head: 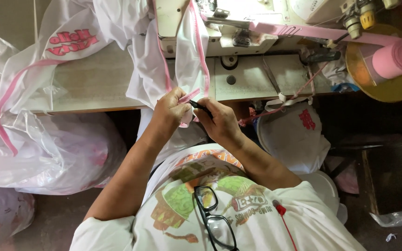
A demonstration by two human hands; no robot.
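My left hand (pixel 169 110) pinches the soft pink fabric binding strip (pixel 189 96) on floppy white cloth (pixel 140 69); right hand (pixel 219 122) grips small black snips (pixel 200 106). I'd hold near the edge.

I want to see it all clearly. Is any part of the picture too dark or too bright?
Head view: daylight glares on the shiny clear plastic bags and the white cloth with pink trim; the floor under the sewing table lies in deep shadow at right; both hands stay sharp.

1 head camera — looking steeply down, close over the worktable (pixel 94 83).
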